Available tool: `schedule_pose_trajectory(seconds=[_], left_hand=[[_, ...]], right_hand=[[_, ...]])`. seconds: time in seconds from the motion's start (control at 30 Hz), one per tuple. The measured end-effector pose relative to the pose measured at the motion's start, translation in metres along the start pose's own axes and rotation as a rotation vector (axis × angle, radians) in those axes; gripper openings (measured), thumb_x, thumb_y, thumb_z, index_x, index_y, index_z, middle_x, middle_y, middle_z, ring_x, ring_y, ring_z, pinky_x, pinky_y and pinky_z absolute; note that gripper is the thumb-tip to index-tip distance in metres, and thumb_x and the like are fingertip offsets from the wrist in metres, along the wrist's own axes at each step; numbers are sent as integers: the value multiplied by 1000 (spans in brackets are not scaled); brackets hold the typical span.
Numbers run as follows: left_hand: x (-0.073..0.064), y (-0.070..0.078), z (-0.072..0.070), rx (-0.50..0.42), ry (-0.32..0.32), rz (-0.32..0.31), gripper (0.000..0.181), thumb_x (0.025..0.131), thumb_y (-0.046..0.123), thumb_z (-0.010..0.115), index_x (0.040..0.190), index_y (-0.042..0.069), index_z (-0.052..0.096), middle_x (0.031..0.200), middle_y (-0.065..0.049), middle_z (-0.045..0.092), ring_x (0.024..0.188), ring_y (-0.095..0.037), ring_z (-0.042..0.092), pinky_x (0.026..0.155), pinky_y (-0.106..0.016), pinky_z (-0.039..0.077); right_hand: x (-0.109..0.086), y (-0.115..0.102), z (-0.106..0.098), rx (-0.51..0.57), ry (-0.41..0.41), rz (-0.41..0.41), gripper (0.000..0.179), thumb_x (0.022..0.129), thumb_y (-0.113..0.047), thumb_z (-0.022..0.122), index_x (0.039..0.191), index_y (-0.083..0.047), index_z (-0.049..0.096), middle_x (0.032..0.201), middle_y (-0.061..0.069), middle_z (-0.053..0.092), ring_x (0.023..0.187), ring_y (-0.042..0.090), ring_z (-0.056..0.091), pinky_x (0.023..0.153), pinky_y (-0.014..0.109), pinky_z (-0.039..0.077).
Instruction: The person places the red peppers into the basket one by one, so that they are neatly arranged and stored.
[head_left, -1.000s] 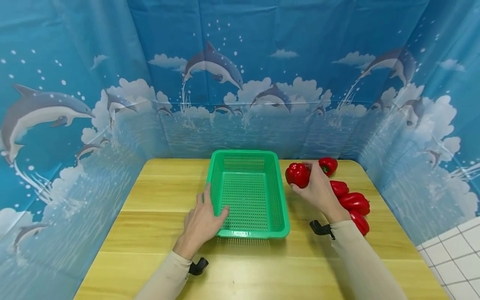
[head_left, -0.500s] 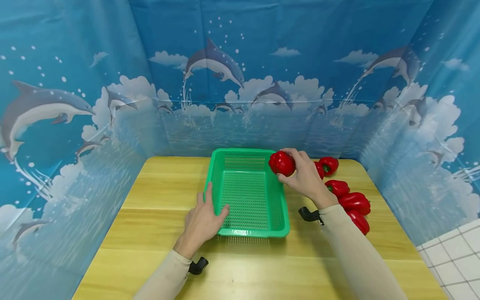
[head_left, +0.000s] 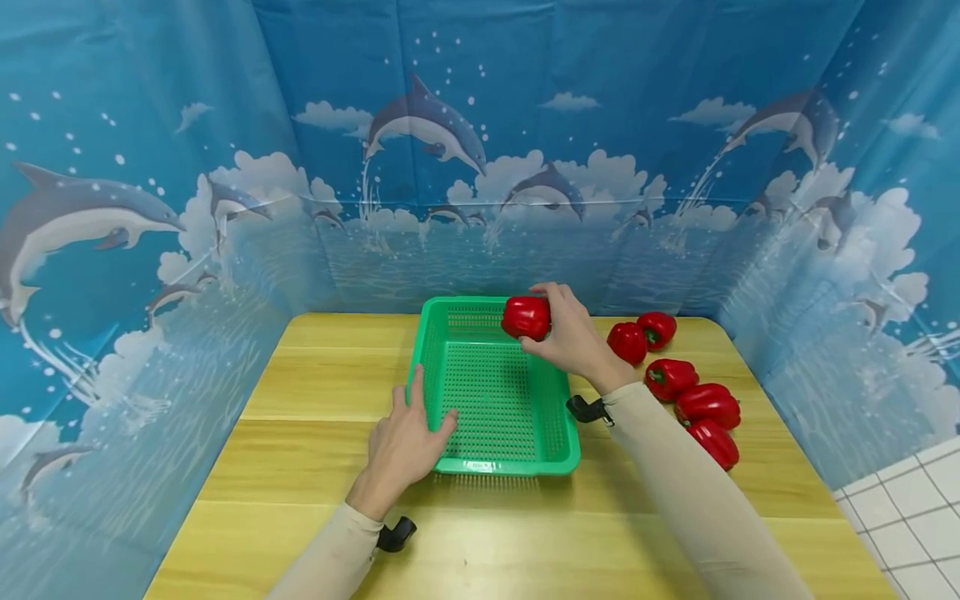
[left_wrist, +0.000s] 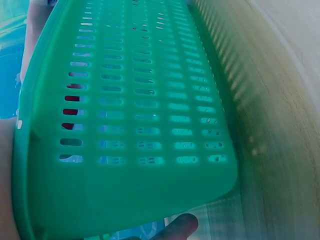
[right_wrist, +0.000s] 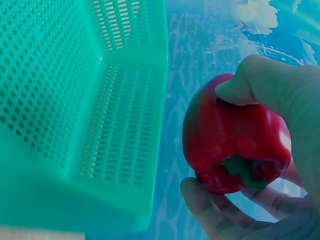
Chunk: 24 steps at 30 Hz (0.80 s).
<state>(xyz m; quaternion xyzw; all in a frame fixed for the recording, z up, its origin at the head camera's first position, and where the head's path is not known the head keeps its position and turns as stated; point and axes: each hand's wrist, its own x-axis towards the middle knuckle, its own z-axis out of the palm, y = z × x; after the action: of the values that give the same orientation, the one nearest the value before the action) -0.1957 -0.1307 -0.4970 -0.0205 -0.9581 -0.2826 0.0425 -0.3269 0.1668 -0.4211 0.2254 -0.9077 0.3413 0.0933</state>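
My right hand (head_left: 567, 329) grips a red bell pepper (head_left: 526, 317) over the back right part of a green plastic basket (head_left: 566, 437). In the right wrist view the thumb lies on the side of the held bell pepper (right_wrist: 225, 130), fingers under it, green stem showing. My left hand (head_left: 408, 446) rests at the basket's front left corner. Its thumb reaches over the front rim and its extended fingers lie along the left side. In the left wrist view a fingertip (left_wrist: 182, 225) shows past the corner of the slotted basket wall (left_wrist: 130, 185).
Several more red bell peppers (head_left: 707, 406) lie on the wooden table (head_left: 300, 467) right of the basket, two of them (head_left: 627, 342) farther back. A blue curtain with dolphins (head_left: 480, 250) hangs behind and at both sides. White tiles (head_left: 915, 508) show at the lower right.
My right hand has carried the bell pepper leftward from beside the basket to over its back right part. Peppers it covered now show at right. My left hand has stayed in place.
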Motion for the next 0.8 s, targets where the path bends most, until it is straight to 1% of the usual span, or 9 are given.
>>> schedule_pose_trajectory(seconds=[0.13,0.27,0.37,0.57,0.67,0.8], left_hand=[[0,0,2,9,0,-9,104,113,58,67,189,11,14,163,-33,53,47,-19,41,41,-31,35],[-2,-1,3,22,-4,-15,104,113,60,65,189,12,13,160,-33,55,47,-20,44,42,-33,37],[-2,-1,4,22,-3,-14,104,113,60,65,189,11,14,160,-33,55,47,-21,44,42,-33,38],[0,-1,3,22,0,-9,103,113,58,66,189,10,15,160,-33,55,46,-21,43,41,-31,38],[1,0,2,23,3,-8,103,113,58,66,188,10,16,159,-32,55,46,-22,45,42,-32,39],[2,0,1,25,3,-13,103,112,56,67,189,11,16,159,-31,55,46,-24,46,43,-33,40]], right_hand=[[14,-5,13,39,-42,8,84,96,-17,92,165,0,46,161,23,59,136,44,70,108,61,67],[24,-8,26,54,-85,3,80,97,-16,91,162,1,48,156,22,62,134,43,72,105,59,69],[30,-10,34,30,-111,-18,75,99,-19,89,161,0,51,153,23,64,133,43,73,103,58,70],[41,-12,48,-32,-155,-41,70,101,-25,90,161,-10,59,148,22,65,131,42,70,101,55,70],[47,-13,56,-43,-183,-59,72,101,-25,91,164,-10,61,147,22,65,131,43,69,101,55,70],[55,-14,70,-55,-217,-68,76,101,-23,92,166,-6,58,150,21,66,134,41,70,104,53,69]])
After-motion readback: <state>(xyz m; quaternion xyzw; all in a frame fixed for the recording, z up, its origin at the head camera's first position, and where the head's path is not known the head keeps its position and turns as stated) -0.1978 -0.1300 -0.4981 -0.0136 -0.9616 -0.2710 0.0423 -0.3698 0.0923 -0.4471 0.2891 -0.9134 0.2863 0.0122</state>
